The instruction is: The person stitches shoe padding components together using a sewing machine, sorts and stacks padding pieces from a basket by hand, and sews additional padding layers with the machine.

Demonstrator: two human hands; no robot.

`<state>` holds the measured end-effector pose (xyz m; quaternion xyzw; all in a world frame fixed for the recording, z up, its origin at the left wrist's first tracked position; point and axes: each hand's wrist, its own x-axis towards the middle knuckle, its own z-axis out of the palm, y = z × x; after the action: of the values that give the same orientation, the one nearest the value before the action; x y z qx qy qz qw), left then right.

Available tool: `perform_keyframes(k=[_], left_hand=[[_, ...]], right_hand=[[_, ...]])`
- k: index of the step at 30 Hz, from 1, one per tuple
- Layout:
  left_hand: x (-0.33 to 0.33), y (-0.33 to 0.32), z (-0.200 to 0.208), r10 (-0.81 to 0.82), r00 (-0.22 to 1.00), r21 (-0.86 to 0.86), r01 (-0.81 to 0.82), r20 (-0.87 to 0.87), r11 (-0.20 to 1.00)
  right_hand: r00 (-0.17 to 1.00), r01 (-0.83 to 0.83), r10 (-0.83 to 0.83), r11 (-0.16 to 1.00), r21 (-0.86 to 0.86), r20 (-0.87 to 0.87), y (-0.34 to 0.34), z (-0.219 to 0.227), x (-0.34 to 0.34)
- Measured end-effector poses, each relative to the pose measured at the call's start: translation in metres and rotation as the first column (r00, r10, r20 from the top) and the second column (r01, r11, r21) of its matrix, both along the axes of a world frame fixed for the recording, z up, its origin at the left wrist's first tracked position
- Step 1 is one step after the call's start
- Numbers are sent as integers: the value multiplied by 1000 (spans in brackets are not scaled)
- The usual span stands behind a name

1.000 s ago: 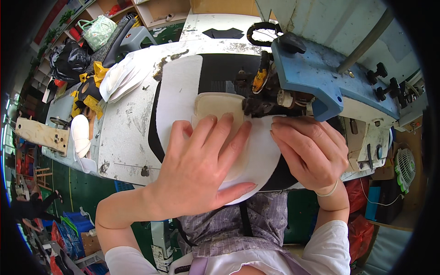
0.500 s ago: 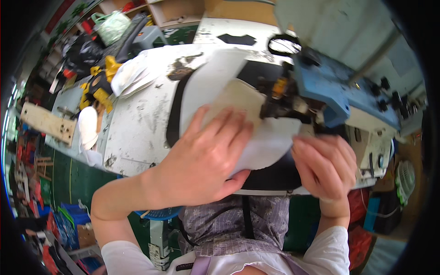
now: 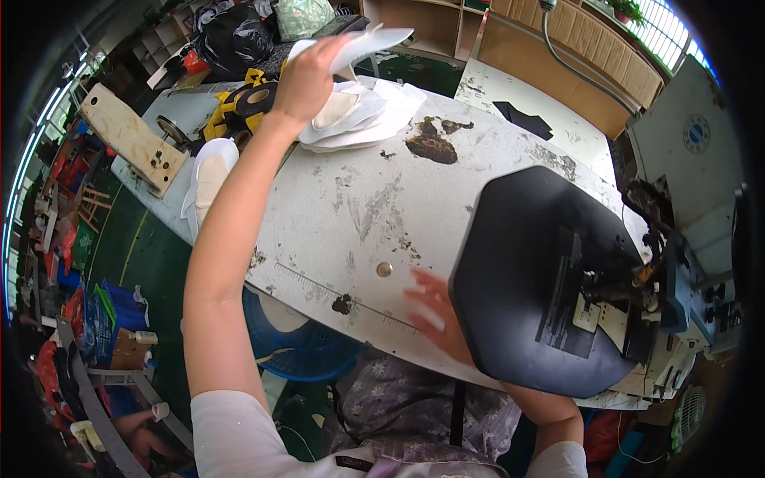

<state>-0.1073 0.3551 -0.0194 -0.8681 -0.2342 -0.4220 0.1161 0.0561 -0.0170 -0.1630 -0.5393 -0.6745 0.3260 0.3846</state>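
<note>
My left hand (image 3: 307,84) is stretched out over the far left of the worktable, fingers closed on a flat white shoe-lining piece (image 3: 365,49). Just below that piece lies a pile of similar white pieces (image 3: 390,113), with a beige patch showing on one. At the table's near edge my right hand (image 3: 440,312) holds nothing; its fingers are spread and slightly blurred. It is beside the black octagonal plate (image 3: 510,263), whose edge hides part of the hand and wrist. A sewing machine (image 3: 677,275) stands at the right, its needle area above the plate.
Yellow-and-black tape rolls (image 3: 253,97) sit left of the pile. A white and beige piece (image 3: 211,182) lies at the table's left edge. A blue basket (image 3: 307,354) is under the near edge. A dark cut piece (image 3: 522,119) lies on the surface behind.
My left hand has carried the white piece from the machine to the pile at the far left. My right hand has moved left and its fingers have spread. The view has turned left.
</note>
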Motion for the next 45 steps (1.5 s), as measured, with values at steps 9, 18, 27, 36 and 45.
perform_keyframes(k=[9, 18, 27, 36, 45], left_hand=[[-54, 61, -117, 229, 913, -780, 135, 338, 611], [-28, 92, -156, 131, 863, -860, 449, 488, 244], [-96, -6, -131, 350, 611, -640, 767, 710, -40], [-277, -231, -197, 333, 585, -543, 811, 740, -217], [-271, -247, -115, 435, 407, -531, 820, 803, 213]], right_hand=[[705, 611, -499, 788, 75, -503, 264, -42, 6], [556, 376, -466, 879, -292, -688, 344, 2, 9], [645, 303, -365, 929, -213, -672, 288, -15, -50], [869, -266, -53, 788, -555, -493, 93, 5, -141], [873, -47, -121, 944, -328, -472, 93, 13, -145]])
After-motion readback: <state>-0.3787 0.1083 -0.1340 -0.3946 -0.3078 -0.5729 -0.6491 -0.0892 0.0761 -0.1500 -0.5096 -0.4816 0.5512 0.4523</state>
